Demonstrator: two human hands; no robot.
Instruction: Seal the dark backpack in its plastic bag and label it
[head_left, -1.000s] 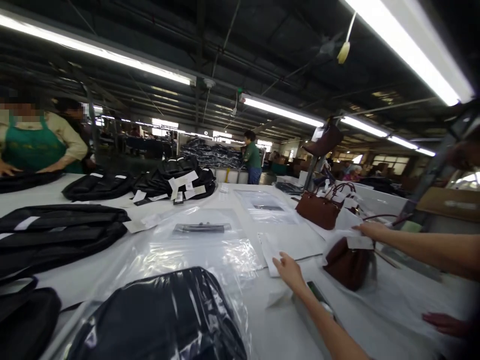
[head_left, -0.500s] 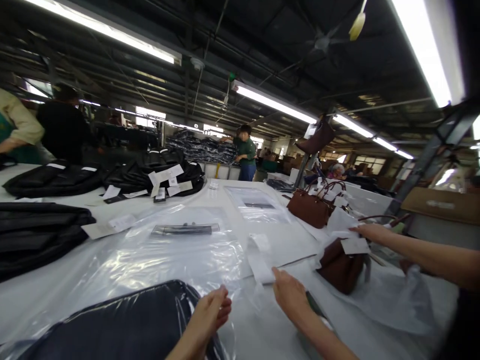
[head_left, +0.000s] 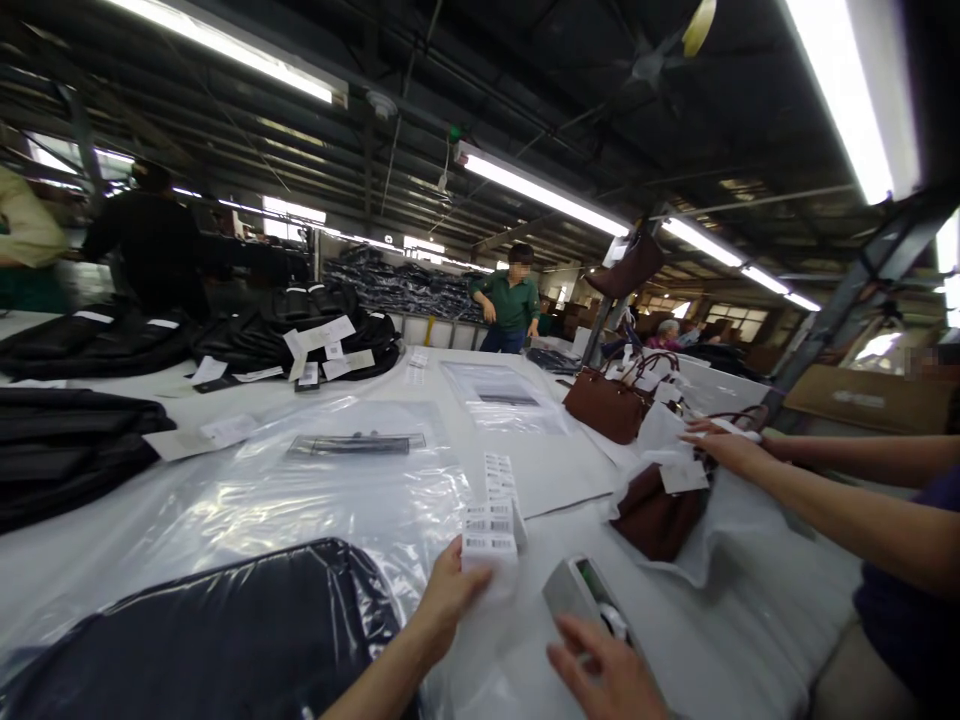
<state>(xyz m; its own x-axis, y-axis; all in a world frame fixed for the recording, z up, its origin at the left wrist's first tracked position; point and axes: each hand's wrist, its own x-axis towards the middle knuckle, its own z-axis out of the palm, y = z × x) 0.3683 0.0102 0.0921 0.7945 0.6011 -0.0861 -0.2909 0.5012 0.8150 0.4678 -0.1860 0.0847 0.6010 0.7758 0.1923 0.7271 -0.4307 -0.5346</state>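
Observation:
A strip of white barcode labels (head_left: 491,538) is pinched in my left hand (head_left: 442,605), its far end lying on the table. My right hand (head_left: 604,665) is lower right with fingers apart and a little blurred, holding nothing I can see. Just beyond it stands a grey case (head_left: 559,588), which looks like a tape dispenser, with something green and white inside; whether my fingers touch it I cannot tell. Left of my left forearm lies a dark navy padded bag (head_left: 217,640) in clear plastic.
Clear plastic bags (head_left: 352,490) cover the table's middle. Black bags with tags (head_left: 307,335) are piled back left. At right, a co-worker's hands (head_left: 727,445) handle a brown handbag (head_left: 656,515) in white wrapping. Another brown handbag (head_left: 607,405) stands behind it.
The label strip has passed from my right hand to my left, which was empty. My right hand has drawn back beside the grey case. A co-worker's second hand now shows at the wrapped handbag.

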